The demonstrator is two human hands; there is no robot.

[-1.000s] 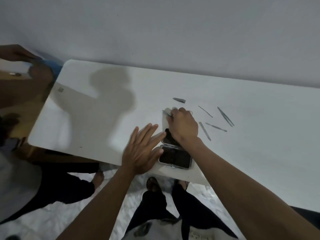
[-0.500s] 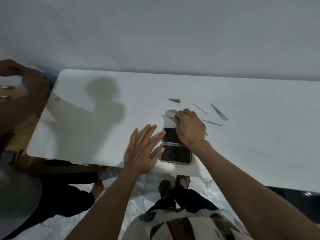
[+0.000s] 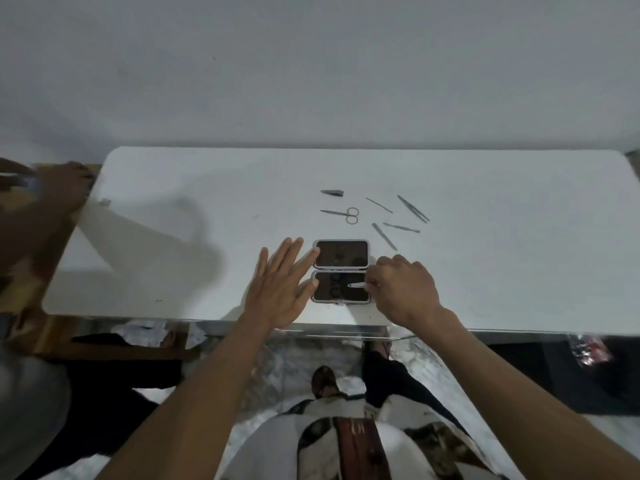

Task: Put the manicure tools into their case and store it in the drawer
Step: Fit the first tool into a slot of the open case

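Note:
The manicure case (image 3: 341,253) lies open flat near the white table's front edge, two dark halves one behind the other. My left hand (image 3: 281,286) rests flat with fingers spread, fingertips touching the case's left side. My right hand (image 3: 401,289) pinches a small metal tool (image 3: 356,285) and holds it over the near half. Beyond the case lie small scissors (image 3: 343,214), a nail clipper (image 3: 332,192), tweezers (image 3: 413,208), a thin probe (image 3: 379,205), a file (image 3: 383,235) and a cuticle tool (image 3: 401,227).
The white table (image 3: 173,237) stands against a pale wall. Another person's hand (image 3: 65,185) and arm are at the table's left end, over a wooden surface. My legs and feet show below the front edge on a marbled floor.
My right hand came back from the far half of the case to its near half, now holding a small tool. The scissors are uncovered. My left hand stayed flat beside the case.

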